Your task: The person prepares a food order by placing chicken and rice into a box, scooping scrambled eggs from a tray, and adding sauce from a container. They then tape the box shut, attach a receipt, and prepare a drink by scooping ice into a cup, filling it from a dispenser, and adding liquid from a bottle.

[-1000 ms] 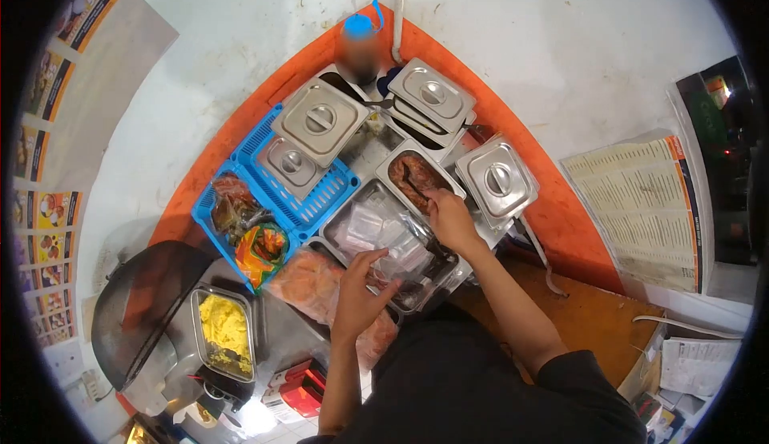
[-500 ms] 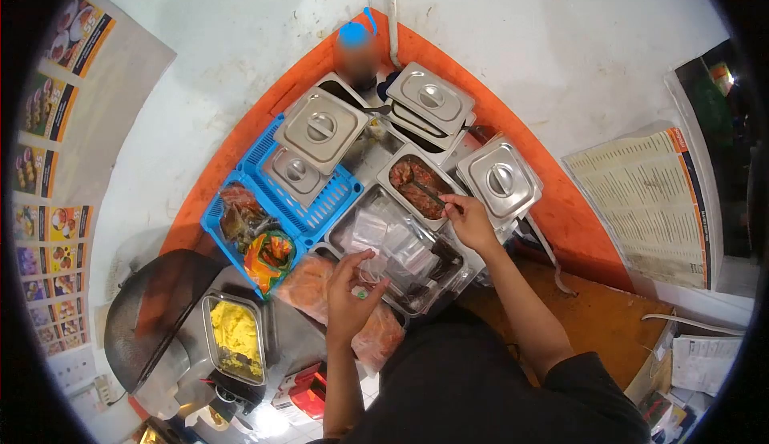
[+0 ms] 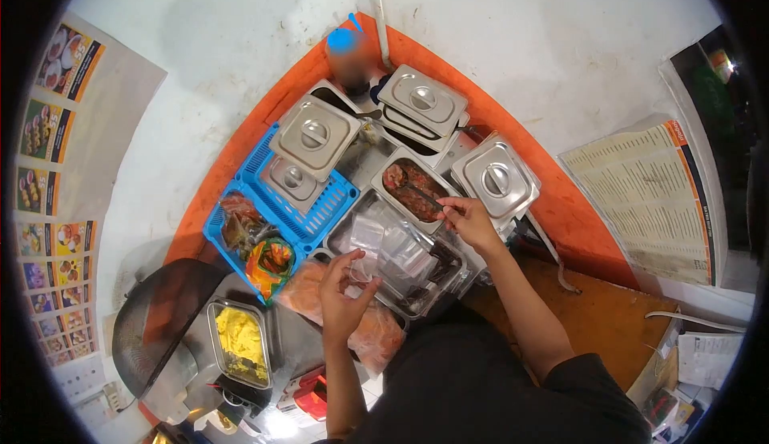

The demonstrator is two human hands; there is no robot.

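My right hand (image 3: 469, 221) grips the handle of a spoon (image 3: 423, 194) whose bowl rests in an open steel pan of red-brown sauce (image 3: 408, 184). My left hand (image 3: 343, 293) pinches a small clear plastic bag (image 3: 367, 266) just in front of a steel tray (image 3: 448, 282) that holds a pile of clear plastic bags (image 3: 388, 240). The two hands are apart, with the bag tray between them.
Lidded steel pans (image 3: 314, 135) (image 3: 422, 100) (image 3: 495, 179) ring the sauce pan. A blue basket (image 3: 320, 204) holds another lidded pan and bagged food. A pan of yellow food (image 3: 240, 340), a dark round cooker lid (image 3: 160, 308), an orange bagged item (image 3: 376, 336) and a blue-capped bottle (image 3: 346, 53) stand around.
My right hand has drawn back from over the sauce pan toward me, holding the spoon handle. My left hand has lifted a small clear bag off the pile and moved left.
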